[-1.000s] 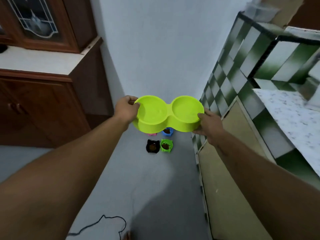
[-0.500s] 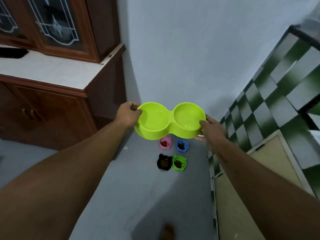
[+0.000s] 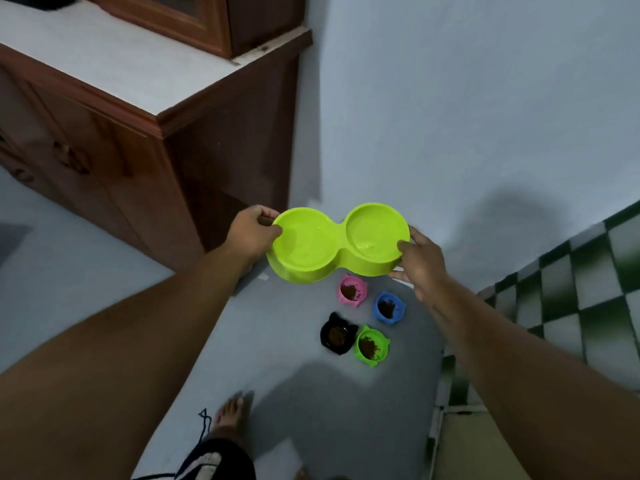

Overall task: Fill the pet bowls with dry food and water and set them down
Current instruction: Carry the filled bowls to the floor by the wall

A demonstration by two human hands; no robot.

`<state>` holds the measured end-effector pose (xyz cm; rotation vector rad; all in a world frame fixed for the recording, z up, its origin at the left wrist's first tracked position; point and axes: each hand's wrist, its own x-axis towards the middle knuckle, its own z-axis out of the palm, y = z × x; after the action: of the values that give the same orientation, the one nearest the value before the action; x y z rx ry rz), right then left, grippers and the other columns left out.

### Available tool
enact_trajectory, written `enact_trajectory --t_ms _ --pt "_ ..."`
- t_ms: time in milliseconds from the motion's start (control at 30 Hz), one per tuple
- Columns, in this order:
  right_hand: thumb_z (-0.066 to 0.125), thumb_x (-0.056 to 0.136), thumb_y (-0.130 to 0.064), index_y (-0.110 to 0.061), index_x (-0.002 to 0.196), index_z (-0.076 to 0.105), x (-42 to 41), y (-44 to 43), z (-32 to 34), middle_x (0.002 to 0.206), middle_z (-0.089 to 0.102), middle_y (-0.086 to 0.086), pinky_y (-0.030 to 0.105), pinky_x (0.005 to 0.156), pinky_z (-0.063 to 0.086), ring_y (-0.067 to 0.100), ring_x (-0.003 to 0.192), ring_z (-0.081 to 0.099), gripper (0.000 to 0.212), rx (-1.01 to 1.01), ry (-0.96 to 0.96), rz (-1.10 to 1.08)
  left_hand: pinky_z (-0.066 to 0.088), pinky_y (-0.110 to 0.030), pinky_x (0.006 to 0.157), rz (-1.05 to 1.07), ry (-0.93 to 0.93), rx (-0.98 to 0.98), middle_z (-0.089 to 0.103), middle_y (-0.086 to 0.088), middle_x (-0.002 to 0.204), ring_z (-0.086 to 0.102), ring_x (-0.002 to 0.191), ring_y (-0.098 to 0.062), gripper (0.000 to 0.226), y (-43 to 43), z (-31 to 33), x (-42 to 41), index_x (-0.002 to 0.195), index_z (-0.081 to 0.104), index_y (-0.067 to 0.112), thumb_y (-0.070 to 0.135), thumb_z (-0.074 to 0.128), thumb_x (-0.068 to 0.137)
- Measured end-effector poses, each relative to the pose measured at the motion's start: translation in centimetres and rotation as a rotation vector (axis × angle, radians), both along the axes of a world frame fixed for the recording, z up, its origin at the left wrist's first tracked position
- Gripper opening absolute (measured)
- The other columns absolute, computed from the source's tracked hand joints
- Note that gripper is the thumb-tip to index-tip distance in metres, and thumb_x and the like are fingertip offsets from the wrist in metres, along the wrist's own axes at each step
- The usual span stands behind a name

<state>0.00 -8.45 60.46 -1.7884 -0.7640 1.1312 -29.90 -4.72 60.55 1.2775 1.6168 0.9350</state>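
I hold a lime-green double pet bowl (image 3: 332, 244) level in the air, both wells holding clear water. My left hand (image 3: 251, 233) grips its left rim and my right hand (image 3: 420, 261) grips its right end. Below it on the grey floor stand several small cat-shaped bowls with brown dry food: pink (image 3: 352, 291), blue (image 3: 388, 307), black (image 3: 337, 334) and green (image 3: 371, 345). The double bowl hangs just above and behind the pink one.
A dark wooden cabinet (image 3: 145, 140) with a white top stands at the left against the pale wall (image 3: 467, 109). A green-and-white checkered tiled wall (image 3: 588, 282) rises at the right. My bare foot (image 3: 230, 415) and a dark cord (image 3: 204, 422) are on the floor below.
The view has tilted down and closer to the floor bowls. The double bowl has come lower toward them, still held in both hands. My foot is now in view.
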Motion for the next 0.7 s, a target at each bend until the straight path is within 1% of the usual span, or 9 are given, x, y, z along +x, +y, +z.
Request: enact_trajectory --t_ms 100,233,300,367,433,467,567,633,700 --pt "0.052 0.098 -0.015 -0.034 0.137 0.055 -0.2 2.3 -4.0 0.137 0.055 0.005 0.038 0.060 0.059 0.036 0.112 0.061 0.043 -0.009 -0.006 0.037 0.053 -0.028 0.072 0.014 -0.019 -0.026 0.065 0.002 0.081 0.060 0.075 -0.014 0.022 1.7 -3.7 -0.5 0.100 0.069 0.014 -0.003 0.070 0.085" --pt "0.048 0.097 -0.008 -0.028 0.132 0.060 -0.6 6.0 -9.6 0.126 0.061 0.005 0.035 0.058 0.058 0.033 0.107 0.065 0.042 0.030 -0.018 0.069 0.057 -0.033 0.079 0.001 -0.030 -0.051 0.067 -0.001 0.087 0.063 0.081 -0.016 0.027 4.2 -10.0 -1.3 0.105 0.070 0.012 -0.003 0.073 0.083" --pt "0.047 0.096 -0.008 -0.028 0.131 0.061 -0.6 7.9 -13.2 0.127 0.060 0.007 0.042 0.064 0.060 0.035 0.107 0.065 0.042 0.034 -0.051 0.095 0.060 -0.040 0.083 -0.014 -0.054 -0.072 0.069 -0.006 0.092 0.065 0.085 -0.021 0.030 5.5 -13.5 -1.7 0.107 0.070 0.011 -0.004 0.074 0.082" --pt "0.050 0.093 -0.013 -0.034 0.126 0.063 -0.6 9.5 -16.6 0.125 0.062 0.007 0.053 0.074 0.060 0.037 0.107 0.065 0.041 0.042 -0.119 0.120 0.062 -0.048 0.085 -0.027 -0.076 -0.101 0.070 -0.011 0.099 0.069 0.091 -0.027 0.032 6.8 -17.1 -2.1 0.109 0.069 0.010 -0.005 0.075 0.081" --pt "0.052 0.082 -0.023 -0.047 0.112 0.066 -0.4 11.1 -20.7 0.117 0.066 0.004 0.057 0.082 0.058 0.034 0.104 0.067 0.041 0.061 -0.216 0.138 0.062 -0.054 0.085 -0.046 -0.087 -0.125 0.071 -0.016 0.106 0.071 0.098 -0.033 0.033 8.0 -20.8 -2.5 0.110 0.069 0.012 -0.004 0.076 0.082" --pt "0.052 0.077 -0.027 -0.049 0.109 0.065 -0.1 12.1 -23.0 0.114 0.068 0.003 0.057 0.085 0.057 0.033 0.103 0.067 0.041 0.070 -0.258 0.156 0.062 -0.054 0.085 -0.057 -0.093 -0.133 0.071 -0.017 0.107 0.071 0.099 -0.034 0.034 8.6 -22.6 -2.7 0.111 0.069 0.012 -0.004 0.076 0.082" --pt "0.054 0.077 -0.027 -0.044 0.114 0.066 0.3 14.2 -29.1 0.115 0.069 0.008 0.058 0.085 0.057 0.034 0.103 0.068 0.043 0.061 -0.290 0.175 0.062 -0.049 0.078 -0.094 -0.123 -0.187 0.070 -0.014 0.106 0.070 0.092 -0.030 0.033 9.6 -28.2 -2.8 0.110 0.068 0.016 -0.003 0.074 0.085" --pt "0.054 0.073 -0.030 -0.050 0.110 0.064 0.4 15.2 -32.7 0.110 0.070 0.006 0.057 0.087 0.056 0.033 0.103 0.068 0.043 0.061 -0.322 0.201 0.063 -0.045 0.076 -0.116 -0.141 -0.226 0.070 -0.013 0.109 0.069 0.093 -0.028 0.034 10.0 -31.8 -2.9 0.112 0.067 0.017 -0.003 0.074 0.085" --pt "0.053 0.070 -0.034 -0.057 0.103 0.062 0.7 16.4 -36.2 0.108 0.070 0.004 0.056 0.088 0.055 0.034 0.104 0.067 0.041 0.068 -0.358 0.249 0.063 -0.045 0.076 -0.137 -0.157 -0.257 0.070 -0.014 0.112 0.069 0.097 -0.030 0.038 10.4 -35.1 -3.0 0.116 0.068 0.017 -0.003 0.074 0.086"
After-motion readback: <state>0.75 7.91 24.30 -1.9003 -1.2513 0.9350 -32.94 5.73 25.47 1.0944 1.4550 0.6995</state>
